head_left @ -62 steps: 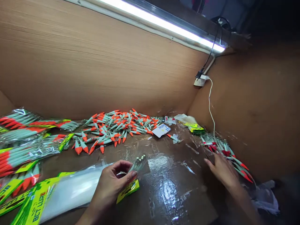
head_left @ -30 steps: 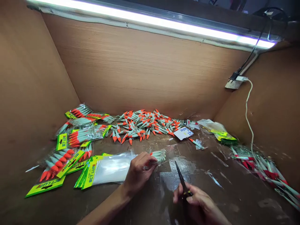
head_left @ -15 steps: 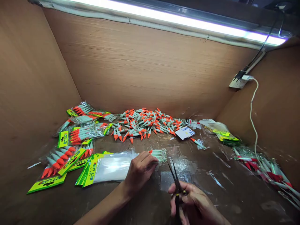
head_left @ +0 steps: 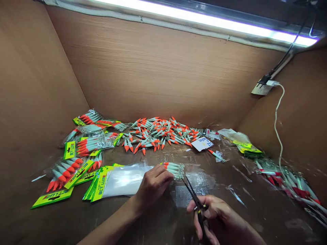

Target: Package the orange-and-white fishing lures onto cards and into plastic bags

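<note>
My left hand (head_left: 155, 182) is closed over the orange ends of a small row of white-and-orange fishing lures (head_left: 174, 167). Its fingertips pinch at the lower side of the row, where part of a lure is hidden. Metal rings and wire hang off the lures' right ends. Wrapped round the dark handles of long-nose pliers (head_left: 194, 196) is my right hand (head_left: 214, 212). The plier jaws are slightly apart, their tips just below the metal ends of the row. Whether they touch the metal I cannot tell.
Clear bags with yellow-green cards (head_left: 122, 182) lie left of my left hand. Packed lures (head_left: 89, 145) are stacked farther left. A heap of loose lures (head_left: 158, 132) lies at the back. A handwritten label (head_left: 202, 144) and more lures (head_left: 293, 185) are to the right.
My right hand has shifted slightly right, and the pliers now lean more to the left, with their tips closer to the lures' metal ends. My left hand has stayed almost in place.
</note>
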A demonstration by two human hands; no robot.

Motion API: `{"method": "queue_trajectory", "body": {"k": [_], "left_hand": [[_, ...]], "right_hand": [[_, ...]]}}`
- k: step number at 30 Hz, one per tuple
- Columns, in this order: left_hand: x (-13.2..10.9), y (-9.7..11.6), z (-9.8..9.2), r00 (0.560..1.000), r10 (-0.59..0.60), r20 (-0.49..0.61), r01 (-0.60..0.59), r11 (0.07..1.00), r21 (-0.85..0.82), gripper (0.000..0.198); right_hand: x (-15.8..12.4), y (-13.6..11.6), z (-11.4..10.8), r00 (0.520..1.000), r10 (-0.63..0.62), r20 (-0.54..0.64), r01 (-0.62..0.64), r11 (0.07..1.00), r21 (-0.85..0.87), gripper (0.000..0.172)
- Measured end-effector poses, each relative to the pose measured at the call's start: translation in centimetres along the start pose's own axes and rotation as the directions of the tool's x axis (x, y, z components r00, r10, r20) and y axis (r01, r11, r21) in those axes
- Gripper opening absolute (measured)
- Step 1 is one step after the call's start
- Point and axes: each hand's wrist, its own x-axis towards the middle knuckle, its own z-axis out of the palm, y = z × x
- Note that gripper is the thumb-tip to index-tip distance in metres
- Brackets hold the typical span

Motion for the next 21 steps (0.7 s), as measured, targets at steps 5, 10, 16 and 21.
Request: {"method": "queue_trajectory", "body": {"k": [5, 10, 16, 21], "left_hand": [[0.16, 0.16, -0.05, 1.0, 0.02, 0.018, -0.02, 1.0, 0.023, 0.013], [0.06, -0.17, 0.1, 0.999, 0.021, 0.034, -0.022, 0.999, 0.033, 0.012], [-0.03, -0.22, 0.19, 0.999, 0.015, 0.034, -0.016, 0.999, 0.028, 0.014], [-0.08, -0.18, 0.21, 0.999, 0.013, 0.029, -0.014, 0.999, 0.035, 0.013]], "right_hand": [[-0.35, -0.8, -0.03, 0.999, 0.047, -0.02, -0.048, 0.997, -0.065, 0.047], [-0.46, -0.82, -0.15, 0.996, 0.067, -0.061, -0.071, 0.995, -0.069, 0.049], [-0.37, -0.51, -0.66, 0.998, 0.034, -0.043, -0.037, 0.997, -0.066, 0.05], [-0.35, -0.37, -1.0, 0.999, 0.022, -0.043, -0.026, 0.996, -0.09, 0.05]]}}
